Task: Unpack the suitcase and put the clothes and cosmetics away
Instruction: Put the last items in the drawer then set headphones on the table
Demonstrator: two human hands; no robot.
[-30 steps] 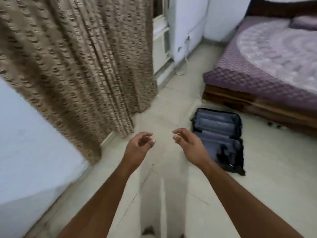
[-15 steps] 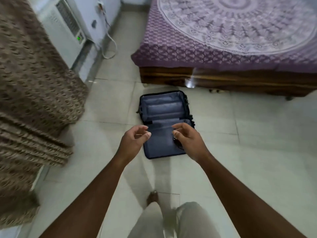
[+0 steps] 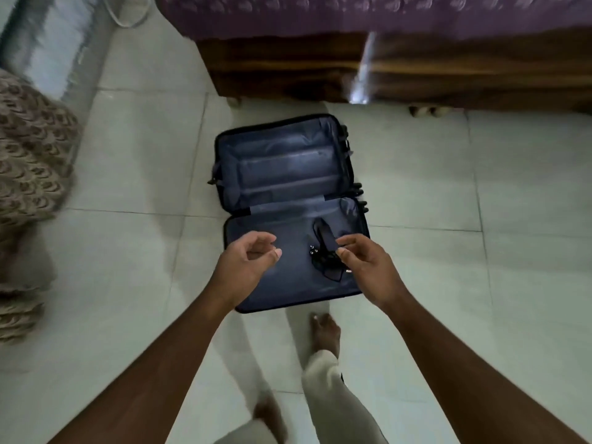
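Note:
A dark blue suitcase lies open flat on the tiled floor in front of the bed. Its far half shows only grey lining. On the near half lies a small black strappy item with metal studs. My left hand hovers above the near half's left side, fingers loosely curled, holding nothing. My right hand hangs over the near half's right side, fingers loosely bent, its fingertips close to the black item; I cannot tell whether they touch it.
A wooden bed frame with a purple cover stands just beyond the suitcase. A brown patterned curtain bunches at the left. My bare feet stand on the white tiles right before the suitcase.
The view has swung from the curtain to the suitcase and closed in on it. Both hands kept their raised, loosely curled pose and now hang over the suitcase's near half.

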